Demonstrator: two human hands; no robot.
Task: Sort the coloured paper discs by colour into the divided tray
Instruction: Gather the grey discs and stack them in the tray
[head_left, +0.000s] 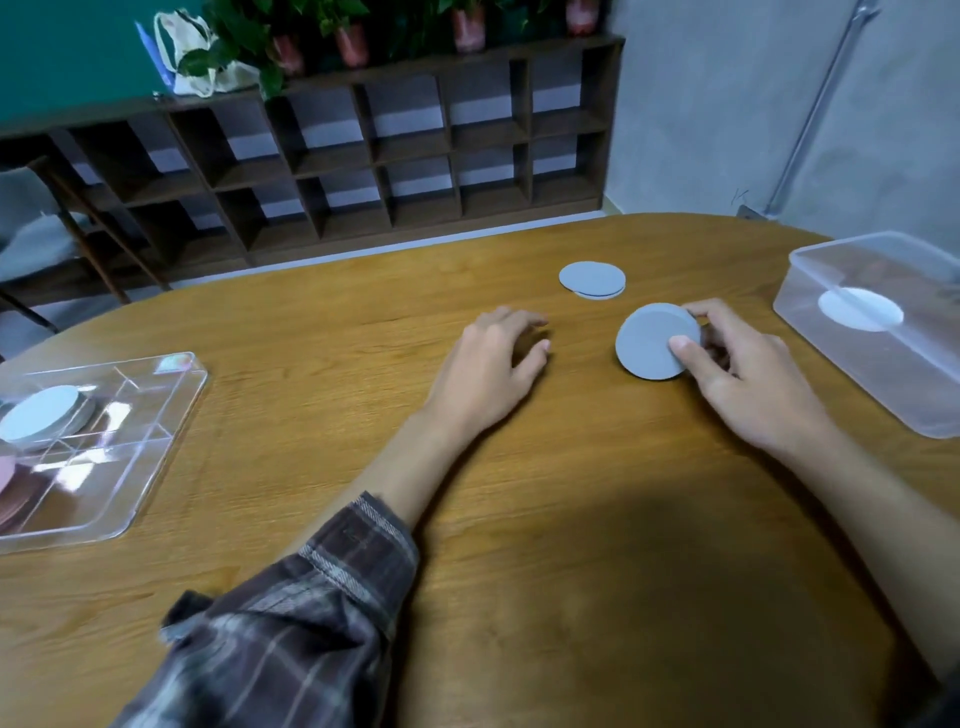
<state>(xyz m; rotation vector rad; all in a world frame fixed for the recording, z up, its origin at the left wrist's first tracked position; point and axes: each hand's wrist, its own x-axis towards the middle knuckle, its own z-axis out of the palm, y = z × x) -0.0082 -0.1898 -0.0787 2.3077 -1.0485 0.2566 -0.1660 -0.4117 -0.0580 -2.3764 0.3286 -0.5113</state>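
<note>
Two clear containers stand on the table (519, 545). The tray (156, 441) sits at the left edge of the frame, partly cut off, with thin dividers crossing it. Its upper left compartment holds a pale stack (39, 418) of discs, pale blue on top. The compartment below holds pink discs (10, 499) with brownish ones under them, too cut off to count. The box (883, 374) stands at the right edge of the frame. One white disc (860, 309) shows through its wall, with blurred brownish shapes behind it that I cannot make out.

Outside the containers there are two groups of grey discs. The right hand (748, 379) grasps a grey stack (649, 343) just right of the frame's middle, thumb pressed on the near face and fingers curled round the far edge. The stack is tilted towards the camera, its lower edge at the table. It is several discs thick, but the count cannot be told. A loose pile (592, 279) lies flat above it in the frame, apart from both hands. It has a grey disc on top and at least one more edge peeking out beneath.

The left hand (493, 358) rests on the table at mid frame, fingers loosely curled and holding nothing, well apart from the tray. A checked sleeve (311, 623) covers that forearm
</note>
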